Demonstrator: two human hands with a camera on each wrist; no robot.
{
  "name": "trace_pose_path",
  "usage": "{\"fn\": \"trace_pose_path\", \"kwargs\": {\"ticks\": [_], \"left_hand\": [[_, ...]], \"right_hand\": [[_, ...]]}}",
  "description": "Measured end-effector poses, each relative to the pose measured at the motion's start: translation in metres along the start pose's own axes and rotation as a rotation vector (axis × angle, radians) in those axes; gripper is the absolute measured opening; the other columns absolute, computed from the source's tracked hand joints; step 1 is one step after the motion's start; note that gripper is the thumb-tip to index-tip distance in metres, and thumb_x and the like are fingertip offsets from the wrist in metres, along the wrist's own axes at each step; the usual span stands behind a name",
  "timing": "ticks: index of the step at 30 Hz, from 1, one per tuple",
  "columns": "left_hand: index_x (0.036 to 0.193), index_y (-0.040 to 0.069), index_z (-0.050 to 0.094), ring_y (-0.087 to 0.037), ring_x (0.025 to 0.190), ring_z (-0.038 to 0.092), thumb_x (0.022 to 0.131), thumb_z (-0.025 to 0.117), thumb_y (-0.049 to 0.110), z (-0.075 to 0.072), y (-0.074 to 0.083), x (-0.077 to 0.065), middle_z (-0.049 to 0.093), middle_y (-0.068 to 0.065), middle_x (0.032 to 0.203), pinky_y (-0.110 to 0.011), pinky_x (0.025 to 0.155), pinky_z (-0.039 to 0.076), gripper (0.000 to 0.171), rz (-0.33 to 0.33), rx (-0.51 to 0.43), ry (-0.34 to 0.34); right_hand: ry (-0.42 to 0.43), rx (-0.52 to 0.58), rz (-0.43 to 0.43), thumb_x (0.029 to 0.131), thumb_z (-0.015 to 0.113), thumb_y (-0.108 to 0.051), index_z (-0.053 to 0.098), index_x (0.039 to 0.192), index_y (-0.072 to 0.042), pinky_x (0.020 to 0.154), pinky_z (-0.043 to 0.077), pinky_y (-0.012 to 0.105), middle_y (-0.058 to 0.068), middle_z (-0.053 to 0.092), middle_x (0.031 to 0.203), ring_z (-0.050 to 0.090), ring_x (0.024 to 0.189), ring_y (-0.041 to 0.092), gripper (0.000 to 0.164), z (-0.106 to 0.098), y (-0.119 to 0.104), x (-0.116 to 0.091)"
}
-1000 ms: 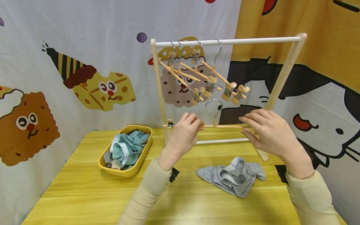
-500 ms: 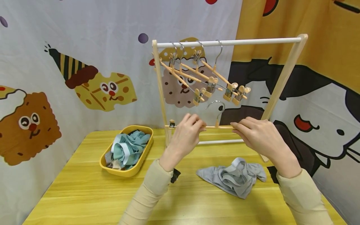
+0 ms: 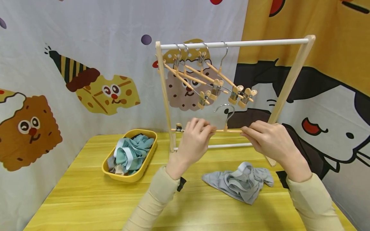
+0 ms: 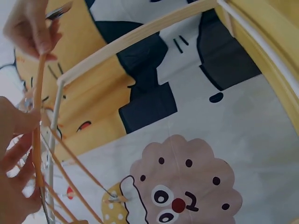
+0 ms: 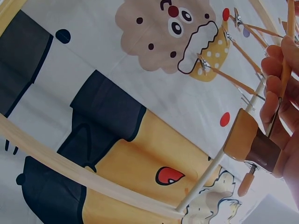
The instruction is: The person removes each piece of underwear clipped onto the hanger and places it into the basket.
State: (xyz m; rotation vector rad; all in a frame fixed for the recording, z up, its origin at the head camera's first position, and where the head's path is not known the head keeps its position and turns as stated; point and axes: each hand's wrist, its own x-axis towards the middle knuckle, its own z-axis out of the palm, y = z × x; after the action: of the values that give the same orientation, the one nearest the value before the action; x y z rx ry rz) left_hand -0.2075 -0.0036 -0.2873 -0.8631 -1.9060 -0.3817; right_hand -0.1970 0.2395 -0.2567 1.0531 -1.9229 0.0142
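Both hands hold one wooden clip hanger (image 3: 222,131) level above the table, its metal hook pointing up. My left hand (image 3: 194,138) grips the bar left of the hook, and my right hand (image 3: 267,139) pinches it on the right. In the head view one clip (image 3: 179,128) shows beyond the left hand. The right wrist view shows the other wooden clip (image 5: 243,137) close to the right fingers (image 5: 272,86). Below the hands a crumpled grey garment (image 3: 241,183) with a paler band lies on the table (image 3: 190,211).
Behind the hands stands a wooden rack (image 3: 295,73) with a white top rail (image 3: 266,42). Several clip hangers (image 3: 212,77) hang from the rail's left half. A yellow basket (image 3: 153,154) of crumpled teal and grey clothes (image 3: 134,152) sits at the left. A printed curtain (image 3: 121,48) hangs behind.
My right hand has moved left along the hanger, and its spread fingers have closed on the bar. The hanger and my left hand have shifted slightly right. The garment and basket stay put.
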Motion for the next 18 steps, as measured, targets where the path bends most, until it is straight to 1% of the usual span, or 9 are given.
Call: {"fn": "trace_pose_path", "kwargs": {"ticks": [3, 5, 7, 9, 11, 13, 15, 16, 18], "left_hand": [[0.094, 0.013, 0.069, -0.018, 0.089, 0.054, 0.086, 0.066, 0.008, 0.005, 0.006, -0.002, 0.062, -0.001, 0.093, -0.028, 0.074, 0.043, 0.01, 0.062, 0.073, 0.083], [0.094, 0.012, 0.069, -0.018, 0.089, 0.055, 0.083, 0.065, 0.004, 0.008, 0.01, -0.004, 0.062, -0.001, 0.093, -0.028, 0.075, 0.045, 0.014, 0.111, 0.091, 0.118], [0.093, 0.012, 0.069, -0.017, 0.088, 0.056, 0.08, 0.064, 0.002, 0.012, 0.015, -0.007, 0.062, -0.001, 0.093, -0.026, 0.075, 0.046, 0.017, 0.149, 0.076, 0.11], [0.094, 0.012, 0.069, -0.016, 0.088, 0.057, 0.082, 0.064, 0.003, 0.019, 0.02, -0.011, 0.063, 0.0, 0.093, -0.023, 0.075, 0.048, 0.016, 0.174, 0.039, 0.057], [0.096, 0.013, 0.068, -0.014, 0.088, 0.057, 0.085, 0.064, 0.007, 0.028, 0.026, -0.016, 0.063, 0.001, 0.094, -0.022, 0.075, 0.048, 0.013, 0.178, -0.007, -0.037], [0.101, 0.014, 0.067, -0.013, 0.092, 0.058, 0.089, 0.064, 0.014, 0.037, 0.032, -0.021, 0.064, 0.002, 0.097, -0.021, 0.079, 0.049, 0.012, 0.174, -0.047, -0.163], [0.108, 0.015, 0.064, -0.013, 0.096, 0.058, 0.091, 0.063, 0.022, 0.048, 0.038, -0.026, 0.064, 0.002, 0.103, -0.021, 0.082, 0.049, 0.018, 0.166, -0.074, -0.322], [0.113, 0.016, 0.062, -0.013, 0.1, 0.058, 0.092, 0.062, 0.028, 0.054, 0.042, -0.028, 0.063, 0.002, 0.108, -0.022, 0.086, 0.049, 0.024, 0.158, -0.083, -0.414], [0.126, 0.018, 0.055, -0.014, 0.113, 0.056, 0.093, 0.06, 0.038, 0.066, 0.05, -0.031, 0.06, 0.002, 0.122, -0.024, 0.096, 0.047, 0.039, 0.119, -0.115, -0.631]], "right_hand": [[0.0, -0.014, -0.004, 0.104, 0.034, -0.037, 0.073, 0.083, -0.006, 0.037, 0.038, 0.025, 0.001, 0.057, 0.061, 0.049, 0.049, 0.011, 0.055, 0.0, 0.001, -0.002], [0.005, -0.028, -0.009, 0.104, 0.033, -0.036, 0.074, 0.082, -0.005, 0.037, 0.037, 0.023, 0.001, 0.057, 0.061, 0.048, 0.048, 0.011, 0.056, -0.001, 0.002, -0.002], [0.011, -0.028, -0.007, 0.104, 0.034, -0.035, 0.073, 0.082, -0.005, 0.036, 0.036, 0.024, 0.002, 0.057, 0.061, 0.048, 0.047, 0.011, 0.055, -0.001, 0.003, -0.002], [0.014, -0.023, -0.002, 0.104, 0.036, -0.035, 0.073, 0.082, -0.005, 0.036, 0.035, 0.024, 0.003, 0.057, 0.061, 0.047, 0.047, 0.011, 0.053, -0.001, 0.004, -0.003], [0.014, -0.015, 0.006, 0.104, 0.037, -0.034, 0.073, 0.083, -0.004, 0.035, 0.035, 0.026, 0.003, 0.057, 0.061, 0.047, 0.047, 0.012, 0.051, -0.002, 0.004, -0.004], [0.011, -0.007, 0.016, 0.103, 0.037, -0.034, 0.073, 0.083, -0.004, 0.035, 0.036, 0.027, 0.004, 0.058, 0.061, 0.048, 0.047, 0.013, 0.051, -0.002, 0.005, -0.004], [0.009, -0.001, 0.023, 0.103, 0.037, -0.034, 0.072, 0.083, -0.004, 0.035, 0.037, 0.028, 0.004, 0.059, 0.061, 0.048, 0.047, 0.013, 0.051, -0.002, 0.005, -0.005], [0.007, -0.005, 0.022, 0.103, 0.037, -0.034, 0.072, 0.083, -0.004, 0.035, 0.037, 0.027, 0.004, 0.059, 0.062, 0.049, 0.047, 0.013, 0.051, -0.002, 0.005, -0.005], [0.006, -0.013, 0.018, 0.104, 0.036, -0.034, 0.073, 0.082, -0.004, 0.035, 0.037, 0.027, 0.003, 0.059, 0.061, 0.049, 0.047, 0.013, 0.052, -0.002, 0.005, -0.005]]}}
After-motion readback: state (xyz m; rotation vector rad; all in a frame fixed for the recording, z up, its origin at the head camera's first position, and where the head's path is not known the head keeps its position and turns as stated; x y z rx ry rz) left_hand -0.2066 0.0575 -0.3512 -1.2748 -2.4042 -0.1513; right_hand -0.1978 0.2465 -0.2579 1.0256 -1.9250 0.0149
